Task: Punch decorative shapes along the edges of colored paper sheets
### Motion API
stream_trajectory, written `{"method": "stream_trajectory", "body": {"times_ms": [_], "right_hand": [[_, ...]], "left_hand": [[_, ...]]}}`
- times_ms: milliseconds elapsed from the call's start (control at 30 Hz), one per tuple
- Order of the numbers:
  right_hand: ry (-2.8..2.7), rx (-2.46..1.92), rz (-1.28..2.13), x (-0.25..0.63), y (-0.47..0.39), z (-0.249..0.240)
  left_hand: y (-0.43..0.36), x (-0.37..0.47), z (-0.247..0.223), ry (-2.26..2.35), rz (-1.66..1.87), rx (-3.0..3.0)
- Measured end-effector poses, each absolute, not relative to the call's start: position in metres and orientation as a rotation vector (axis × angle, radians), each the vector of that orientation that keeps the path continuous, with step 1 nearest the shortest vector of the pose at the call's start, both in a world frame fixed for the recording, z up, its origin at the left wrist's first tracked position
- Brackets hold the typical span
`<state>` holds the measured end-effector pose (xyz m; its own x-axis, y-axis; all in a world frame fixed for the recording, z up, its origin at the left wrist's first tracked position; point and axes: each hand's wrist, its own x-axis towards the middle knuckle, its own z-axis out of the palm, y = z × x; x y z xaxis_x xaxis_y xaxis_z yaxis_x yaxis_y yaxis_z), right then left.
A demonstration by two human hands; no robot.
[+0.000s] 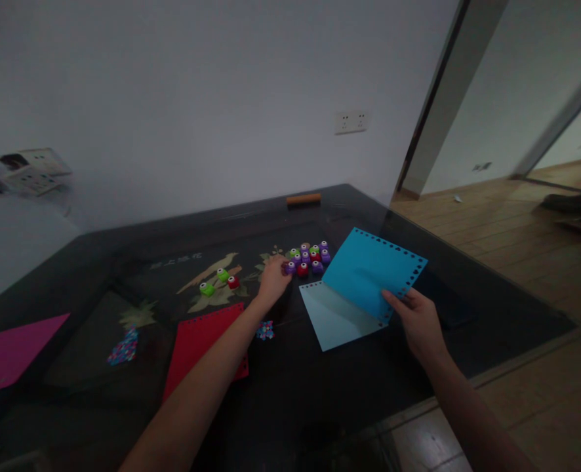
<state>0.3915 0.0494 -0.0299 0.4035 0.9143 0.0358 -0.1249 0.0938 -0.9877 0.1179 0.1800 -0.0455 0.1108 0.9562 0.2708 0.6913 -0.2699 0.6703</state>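
My right hand (421,321) pinches the right edge of a blue sheet of paper (369,272), raised and tilted, with small shapes punched along two edges. Below it, partly covered, lies a pale blue sheet (330,321) with punched holes along its top edge. My left hand (274,278) reaches to the near left corner of a cluster of small paper punches. Its fingers close around a purple paper punch (291,268). Beside that one are a red paper punch (303,269) and several more in purple, red and green.
Left of my hand sit two green punches (206,288) and a red one (233,282). A red sheet (199,341) lies under my left forearm, near small piles of colourful bits (265,330) (124,346). A magenta sheet (15,354) is far left; a brown stick (303,199) lies by the wall.
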Motion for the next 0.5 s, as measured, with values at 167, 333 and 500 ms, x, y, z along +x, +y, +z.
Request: {"method": "stream_trajectory", "body": {"times_ms": [167,333,500], "right_hand": [[-0.829,-1.202,0.951,0.392,0.050,-0.032],[-0.840,-1.211,0.943,0.392,0.051,-0.033],[-0.815,-1.186,0.953,0.390,0.050,-0.030]], "left_hand": [[0.183,0.120,-0.048,1.606,0.995,2.003],[0.185,0.121,-0.050,1.584,1.002,1.987],[0.174,0.115,-0.047,1.538,1.019,1.969]]}}
